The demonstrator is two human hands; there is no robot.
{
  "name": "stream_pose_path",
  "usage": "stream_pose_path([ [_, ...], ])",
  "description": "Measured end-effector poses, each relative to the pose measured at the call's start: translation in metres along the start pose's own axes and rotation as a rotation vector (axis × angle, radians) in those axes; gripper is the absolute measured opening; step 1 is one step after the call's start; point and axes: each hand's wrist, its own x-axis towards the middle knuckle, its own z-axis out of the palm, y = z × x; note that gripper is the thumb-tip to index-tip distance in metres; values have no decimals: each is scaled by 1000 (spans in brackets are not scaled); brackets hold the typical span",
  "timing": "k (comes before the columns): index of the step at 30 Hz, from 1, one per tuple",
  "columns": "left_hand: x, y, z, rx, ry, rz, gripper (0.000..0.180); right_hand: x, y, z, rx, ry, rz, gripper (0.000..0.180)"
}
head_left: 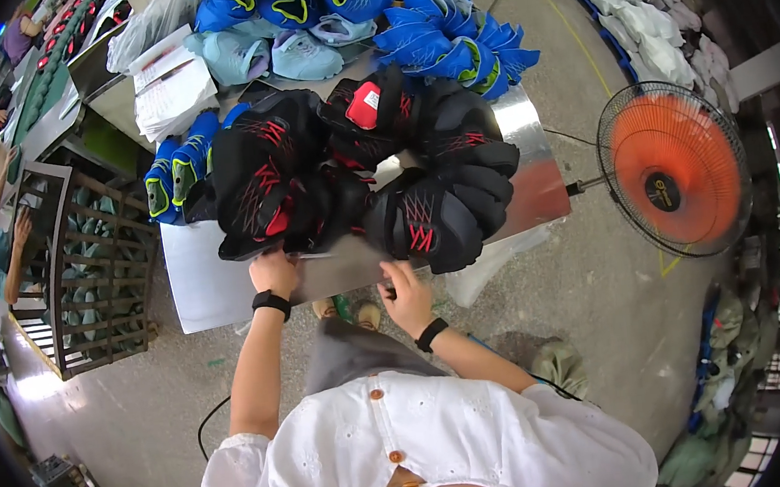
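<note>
A white shirt (484, 436) dotted with small eyelets has round brown buttons (396, 457) down its front. Grey trousers (358, 352) show below. Each wrist wears a black band (271, 303).

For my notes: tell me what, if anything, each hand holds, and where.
Left hand: at the near edge of a black shoe upper, grip unclear. Right hand: nothing visibly held.

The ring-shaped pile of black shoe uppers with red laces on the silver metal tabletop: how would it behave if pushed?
The pile of black shoe uppers would probably shift unevenly, because they overlap. They look padded and cloth-like, so each may flex. The shiny metal tabletop looks smooth, so they might slide easily.
</note>
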Motion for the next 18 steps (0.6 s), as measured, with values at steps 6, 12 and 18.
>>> stream_pose_path([
  [6, 27, 29, -103, -23, -159, 185, 28, 10, -3, 19, 125, 210, 289, 63],
  [12, 67, -2, -208, -250, -604, 222, 42, 26, -4, 1, -108, 352, 171, 48],
  [18, 46, 25, -133, 169, -155, 257, 37, 16, 9, 38, 8, 246, 225, 50],
])
